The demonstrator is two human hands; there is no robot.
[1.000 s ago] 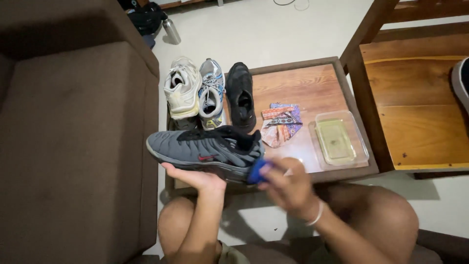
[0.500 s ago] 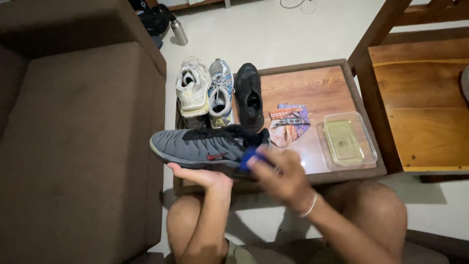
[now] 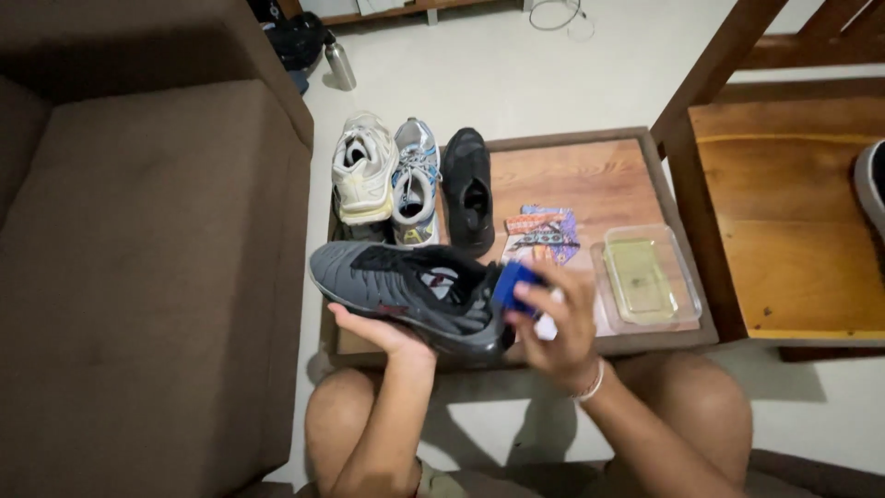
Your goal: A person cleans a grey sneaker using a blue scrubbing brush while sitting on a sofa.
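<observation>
Since the earlier frame the grey sneaker (image 3: 410,297) has rolled so its opening now faces up, collar and insole visible instead of the side panel; the blue object has shifted from the sneaker's lower side up to the heel collar; right hand moved up with it.

Left hand (image 3: 383,330) palm up under the sole, fingers curled round the sneaker's lower edge, carrying it above the near edge of the worktop (image 3: 590,175); toe points left, heel right.

Right hand (image 3: 558,323) closed on a small blue brush or sponge (image 3: 513,284), can't tell which; it's pressed against the heel; white wristband on that wrist.

On the worktop behind: white sneaker (image 3: 364,169), grey-and-blue running shoe (image 3: 415,182) and black shoe (image 3: 467,189) side by side, toes pointing away; patterned folded cloth (image 3: 542,234) just right of the black shoe; clear plastic container (image 3: 648,277) with yellowish liquid near the cloth, at the right edge.

Brown sofa (image 3: 147,258) to the left; wooden bench (image 3: 784,203) to the right; metal bottle (image 3: 339,63) on the floor beyond the shoes.
</observation>
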